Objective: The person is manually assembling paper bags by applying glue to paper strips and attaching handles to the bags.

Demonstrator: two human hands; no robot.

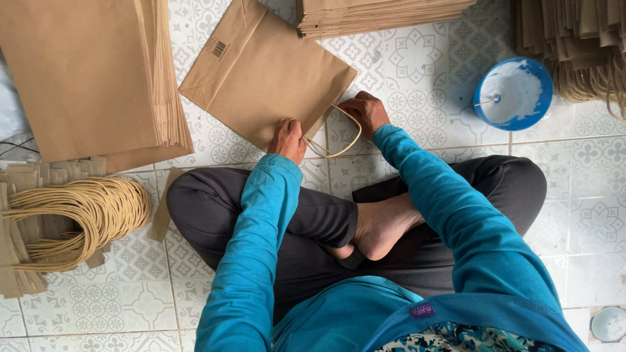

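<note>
A flat brown paper bag (pixel 264 72) lies on the patterned tile floor in front of my crossed legs. My left hand (pixel 287 139) presses its near edge, fingers curled on the paper. My right hand (pixel 366 112) presses down at the bag's right near corner, where a tan rope handle (pixel 339 138) loops out between both hands. Both arms wear teal sleeves.
A stack of flat brown bags (pixel 91 72) lies at the left, a bundle of rope handles on paper strips (pixel 72 218) below it. More bag stacks (pixel 372 14) sit at the top, handled pieces (pixel 580 45) top right. A blue bowl of white glue (pixel 514 92) stands right; a small white dish (pixel 610 324) is bottom right.
</note>
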